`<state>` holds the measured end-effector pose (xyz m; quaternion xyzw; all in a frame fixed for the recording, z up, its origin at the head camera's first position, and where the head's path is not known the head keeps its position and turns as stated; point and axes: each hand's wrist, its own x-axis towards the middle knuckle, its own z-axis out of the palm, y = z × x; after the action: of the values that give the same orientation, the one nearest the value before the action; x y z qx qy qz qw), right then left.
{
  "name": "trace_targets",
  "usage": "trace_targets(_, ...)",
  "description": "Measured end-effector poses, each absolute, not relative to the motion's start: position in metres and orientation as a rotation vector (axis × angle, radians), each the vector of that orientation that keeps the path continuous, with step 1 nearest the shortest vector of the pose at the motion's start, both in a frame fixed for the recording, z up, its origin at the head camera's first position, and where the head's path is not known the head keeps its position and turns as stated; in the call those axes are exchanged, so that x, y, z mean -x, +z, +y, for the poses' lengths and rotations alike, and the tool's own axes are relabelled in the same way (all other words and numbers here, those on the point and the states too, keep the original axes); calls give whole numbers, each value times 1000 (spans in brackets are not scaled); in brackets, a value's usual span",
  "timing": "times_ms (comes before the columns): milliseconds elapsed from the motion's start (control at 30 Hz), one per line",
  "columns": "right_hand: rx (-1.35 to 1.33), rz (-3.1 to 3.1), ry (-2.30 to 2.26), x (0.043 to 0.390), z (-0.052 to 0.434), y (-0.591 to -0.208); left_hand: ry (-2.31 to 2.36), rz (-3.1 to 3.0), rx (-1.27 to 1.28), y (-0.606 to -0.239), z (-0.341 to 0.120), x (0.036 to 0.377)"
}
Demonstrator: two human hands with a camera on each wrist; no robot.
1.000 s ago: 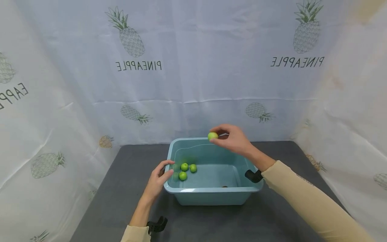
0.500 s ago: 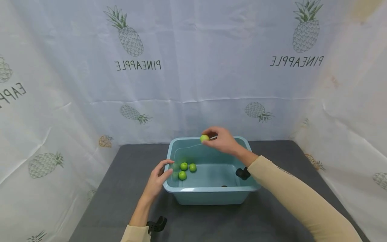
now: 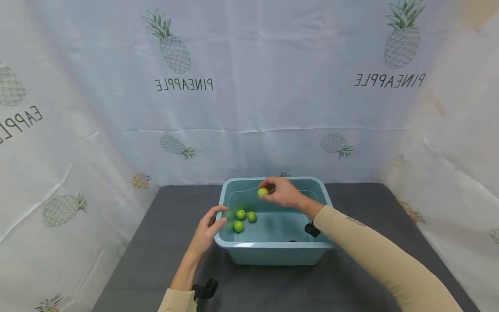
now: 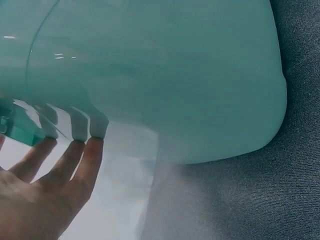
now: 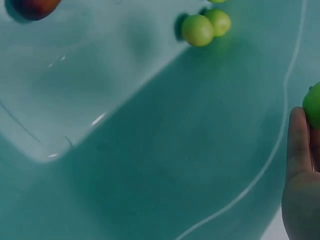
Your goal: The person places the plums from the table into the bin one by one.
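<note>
A blue-green plastic basin [image 3: 274,256] stands on the dark table. Thumb and fingers of my right hand [image 3: 283,193] pinch a small round green fruit [image 3: 263,192], lime-like in shape, over the far part of the basin. In the right wrist view this fruit [image 5: 313,106] is cut off at the right edge, beside straight fingers. Three similar green fruits [image 3: 251,217] lie on the basin floor at its left. My left hand [image 3: 204,232] is at the left rim; in the left wrist view its extended fingertips [image 4: 95,145] touch the outer wall.
A reddish-brown round thing [image 5: 35,6] lies on the basin floor, mostly hidden behind the near wall in the head view. White cloth [image 3: 249,104] printed with pineapples hangs behind and at both sides. Dark table surface [image 3: 179,203] surrounds the basin.
My right hand has moved left and then down with the green fruit, from above the far rim to lower over the basin. The left hand stays at the left rim.
</note>
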<state>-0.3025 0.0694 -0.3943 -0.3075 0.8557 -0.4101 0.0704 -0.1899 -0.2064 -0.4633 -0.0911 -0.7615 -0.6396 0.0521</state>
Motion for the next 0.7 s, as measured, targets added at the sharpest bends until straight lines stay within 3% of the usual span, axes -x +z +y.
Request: trace_targets(700,1042,2522,-1071,306,53,-409,-1942,-2334,290,-461,-206,188)
